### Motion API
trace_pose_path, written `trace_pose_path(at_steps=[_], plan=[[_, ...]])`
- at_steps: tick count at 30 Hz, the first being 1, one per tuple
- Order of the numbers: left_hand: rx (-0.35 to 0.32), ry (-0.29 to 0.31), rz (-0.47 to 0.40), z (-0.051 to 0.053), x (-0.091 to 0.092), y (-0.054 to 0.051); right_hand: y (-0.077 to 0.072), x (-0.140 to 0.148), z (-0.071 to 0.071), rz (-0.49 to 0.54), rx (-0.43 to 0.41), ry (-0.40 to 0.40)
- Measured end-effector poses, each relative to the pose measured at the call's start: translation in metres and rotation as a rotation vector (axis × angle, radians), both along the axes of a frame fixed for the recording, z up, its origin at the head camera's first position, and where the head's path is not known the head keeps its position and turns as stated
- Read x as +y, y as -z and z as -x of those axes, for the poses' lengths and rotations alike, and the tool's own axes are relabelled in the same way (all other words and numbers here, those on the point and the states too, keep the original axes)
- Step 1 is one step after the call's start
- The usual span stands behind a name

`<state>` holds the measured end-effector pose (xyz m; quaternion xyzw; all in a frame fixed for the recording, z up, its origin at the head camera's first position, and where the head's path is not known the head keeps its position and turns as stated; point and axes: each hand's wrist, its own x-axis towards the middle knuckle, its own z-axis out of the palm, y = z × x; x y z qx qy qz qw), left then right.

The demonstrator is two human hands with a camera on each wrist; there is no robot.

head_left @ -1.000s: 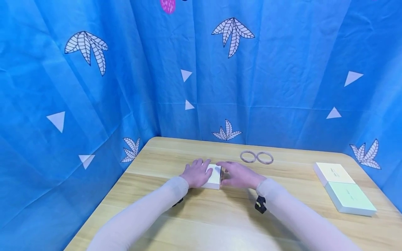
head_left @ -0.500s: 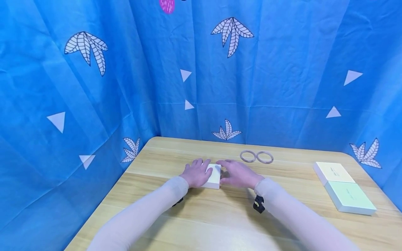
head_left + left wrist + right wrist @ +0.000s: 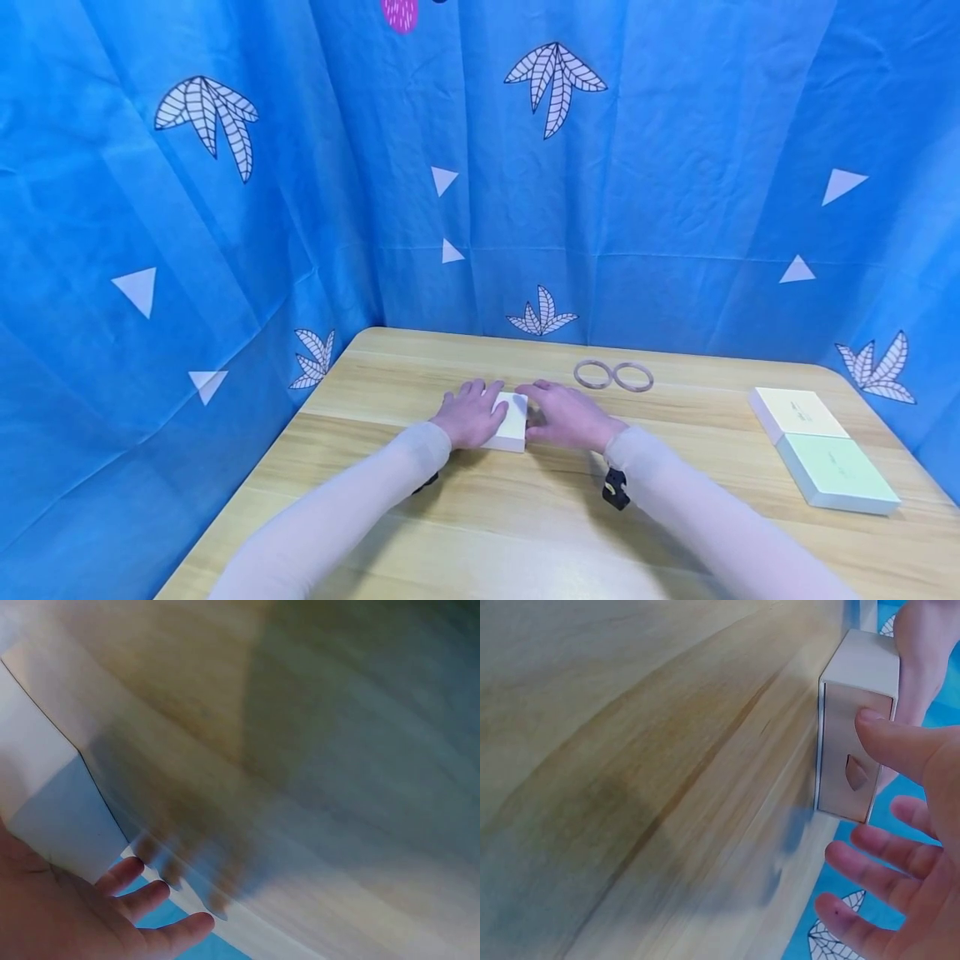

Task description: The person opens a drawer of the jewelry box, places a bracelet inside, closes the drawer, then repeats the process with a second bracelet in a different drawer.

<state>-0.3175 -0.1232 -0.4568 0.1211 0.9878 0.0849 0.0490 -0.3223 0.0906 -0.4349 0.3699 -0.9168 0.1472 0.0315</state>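
A small white sliding-drawer box (image 3: 513, 422) lies on the table between my hands. My left hand (image 3: 468, 415) rests over its left part, fingers spread and thumb on the top. In the left wrist view, its fingertips (image 3: 191, 924) are loosely extended beside the white box wall (image 3: 60, 814). My right hand (image 3: 570, 417) is at the right end of the box. The right wrist view shows its thumb (image 3: 889, 739) against the pinkish drawer front (image 3: 840, 735), near a small notch (image 3: 856, 774). The other right fingers are apart from the box, loosely bent.
Two thin rings (image 3: 613, 377) lie side by side, touching or nearly so, toward the back of the wooden table (image 3: 480, 517). At the right are a cream box (image 3: 798, 412) and a pale green box (image 3: 838, 467), end to end. A blue patterned curtain (image 3: 660, 208) hangs behind.
My right hand has moved slightly left against the box end. A dark line seen at that end a second ago no longer shows. The left hand has stayed in place.
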Motion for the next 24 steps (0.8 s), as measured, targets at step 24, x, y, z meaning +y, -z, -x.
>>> trace_pose_path(at_steps=[24], plan=[[0.021, 0.021, -0.006, 0.005, -0.006, 0.007, -0.012, 0.000, -0.005, 0.023, -0.033, -0.029]])
